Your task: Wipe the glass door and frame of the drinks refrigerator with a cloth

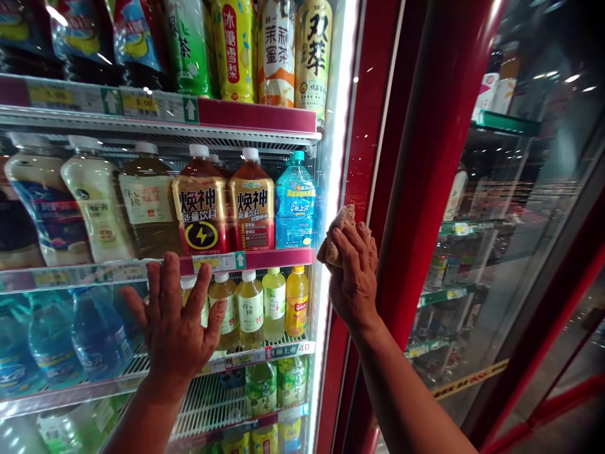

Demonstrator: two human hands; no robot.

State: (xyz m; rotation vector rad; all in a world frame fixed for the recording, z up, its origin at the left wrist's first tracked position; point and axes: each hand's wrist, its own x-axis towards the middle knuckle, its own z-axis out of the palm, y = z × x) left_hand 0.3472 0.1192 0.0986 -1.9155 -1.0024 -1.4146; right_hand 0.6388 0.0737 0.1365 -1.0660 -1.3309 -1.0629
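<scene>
My right hand (pixel 353 274) is closed over a crumpled brown cloth (pixel 334 249). It presses the cloth near the bright light strip (pixel 336 157), beside the red frame (pixel 371 107) of a drinks fridge. My left hand (pixel 177 325) is raised with its fingers spread and holds nothing. Its fingertips overlap the edge of the middle shelf (pixel 283 257); whether it touches glass or hangs just in front, I cannot tell. Behind it stand gold-and-red drink bottles (pixel 201 208) and a blue bottle (pixel 295 202).
Tea bottles (pixel 250 309) line a lower shelf, with large clear-blue bottles (pixel 99 334) at left. Cartons and bottles (pixel 271 53) fill the top shelf. A thick red post (pixel 439 145) stands at right, beside a glass panel with more shelves (pixel 466 227) showing in it.
</scene>
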